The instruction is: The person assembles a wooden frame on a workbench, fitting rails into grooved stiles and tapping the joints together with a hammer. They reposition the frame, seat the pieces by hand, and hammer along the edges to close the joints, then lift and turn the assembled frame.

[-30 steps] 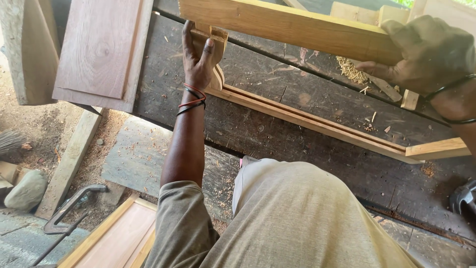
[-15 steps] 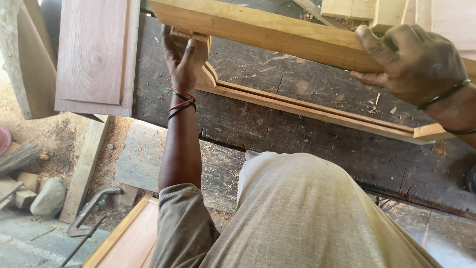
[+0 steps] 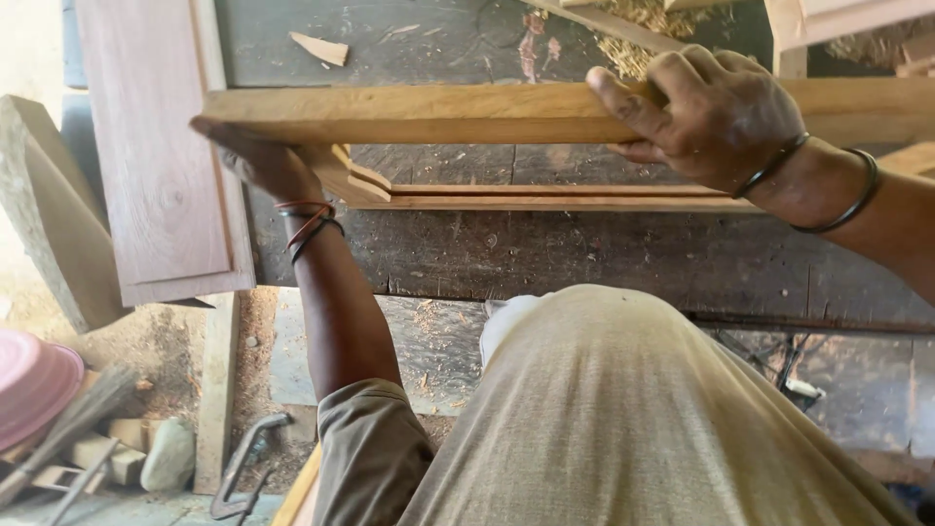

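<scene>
So both hands are on a long wooden frame rail (image 3: pixel 467 112) that's held up just above the dark, worn bench (image 3: pixel 584 258), running pretty much left to right across the view. The left hand (image 3: pixel 255 161) is under the rail's left end, palm up against the underside, with red and dark bands on the wrist; its fingers are mostly tucked behind the wood, so I can't tell how tightly they're curled, but it's clearly propping that end. The right hand (image 3: pixel 716 117) is wrapped over the top of the rail further right, fingers clenched around it, thumb pointing left along the front face, two dark bangles on the wrist. Right below the rail there's a second moulded frame piece (image 3: pixel 545 195) with a mitred corner near the left hand, lying flat on the bench. A reddish wooden panel (image 3: pixel 156 146) sits at the left, hanging off the bench edge, with a thick plank offcut (image 3: pixel 49 214) leaning beside it. Wood shavings (image 3: pixel 633 39) are piled up at the top by the right hand, plus a small wood chip (image 3: pixel 321 49) further left. Down on the dusty floor at lower left there's a pink bowl (image 3: pixel 34 385), a stone (image 3: pixel 168 453) and a metal clamp (image 3: pixel 248 463).
</scene>
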